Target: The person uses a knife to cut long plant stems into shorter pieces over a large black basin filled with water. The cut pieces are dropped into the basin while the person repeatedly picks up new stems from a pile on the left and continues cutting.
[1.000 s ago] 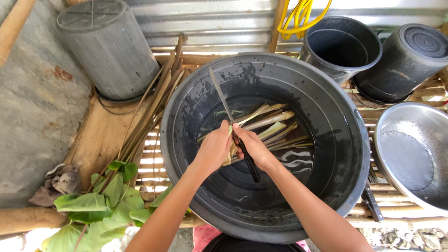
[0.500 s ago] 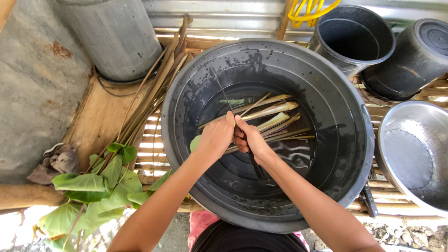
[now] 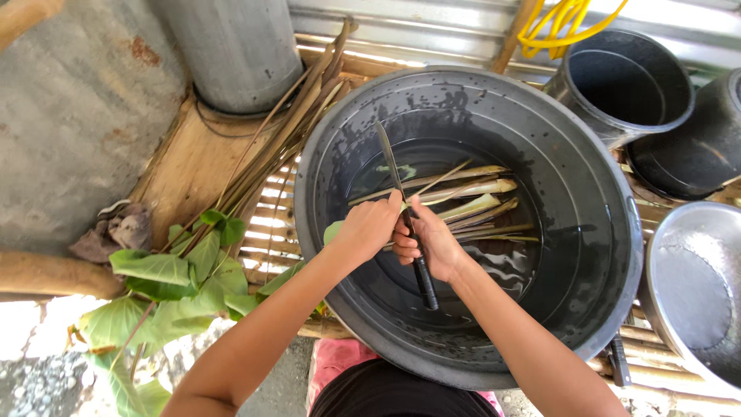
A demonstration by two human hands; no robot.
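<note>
Gripping knife | right hand, left hand | basin mid-bowl

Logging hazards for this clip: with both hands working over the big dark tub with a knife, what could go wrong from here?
1. The right hand grips a long dark-handled knife whose blade passes right beside the left hand; a slip could cut the fingers.
2. The pale stalks lie in water inside the large dark round tub, so wet hands may lose grip.
</note>
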